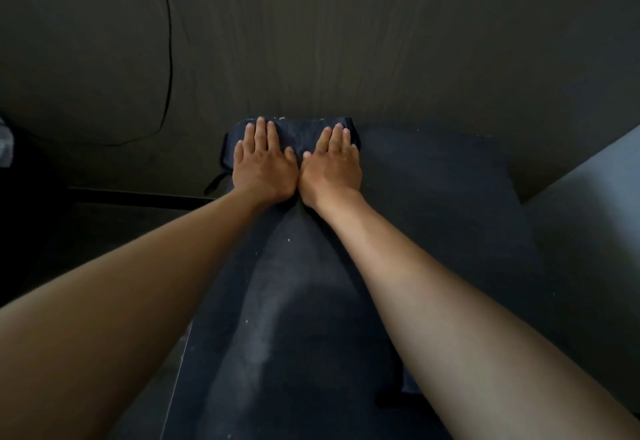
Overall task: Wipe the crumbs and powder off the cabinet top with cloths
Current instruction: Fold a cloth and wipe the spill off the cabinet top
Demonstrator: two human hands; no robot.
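A dark cloth (300,135) lies bunched at the far end of the dark cabinet top (433,197), against the wall. My left hand (264,162) and my right hand (331,165) press flat on it side by side, thumbs touching, fingers together and pointing at the wall. A pale streak of powder (261,332) runs down the cabinet top between my forearms, with a few white crumbs (288,240) near it. Some crumbs show at the cloth's far edge.
A dark wood-grain wall (381,41) rises right behind the cloth. A black cable (169,59) hangs down the wall at the left. A pale grey surface (595,218) stands to the right of the cabinet. The cabinet's left edge (180,363) drops to a dark floor.
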